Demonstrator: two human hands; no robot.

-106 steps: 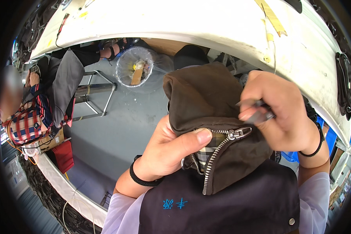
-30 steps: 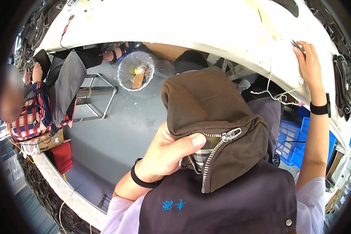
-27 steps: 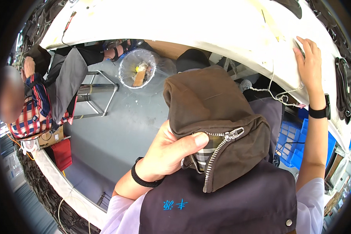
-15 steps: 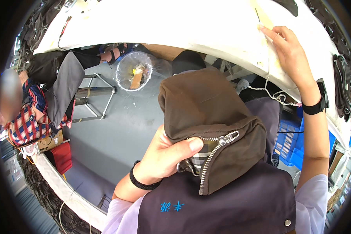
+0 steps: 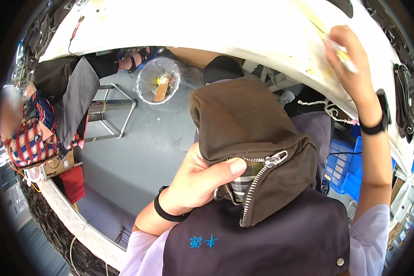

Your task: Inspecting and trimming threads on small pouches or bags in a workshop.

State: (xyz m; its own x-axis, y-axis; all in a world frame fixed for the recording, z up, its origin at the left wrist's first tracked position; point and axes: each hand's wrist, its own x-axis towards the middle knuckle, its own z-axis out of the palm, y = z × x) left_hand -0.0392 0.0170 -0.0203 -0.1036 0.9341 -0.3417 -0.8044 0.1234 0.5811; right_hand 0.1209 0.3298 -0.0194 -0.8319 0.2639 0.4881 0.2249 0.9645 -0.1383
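Observation:
My left hand grips a brown fabric item with a metal zip in front of my body, thumb on top at the zip opening. The zip is partly undone, its silver slider near the right end, and a grey-and-white checked lining shows through the gap. The item looks like a boxy pouch, but its exact kind is not clear. At the upper right, over the white table's edge, my right hand is closed around a small white-and-yellow slim object, blurred by motion.
The white table curves across the top. Below it stands a waste bin lined with clear plastic. Blue crates stand at the right, beside white cord. A person in a checked shirt sits at the left near a metal-framed stool.
My right hand has lifted from the table surface and moved right, now with the slim white-and-yellow object in it. The brown item has shifted slightly right in my left hand.

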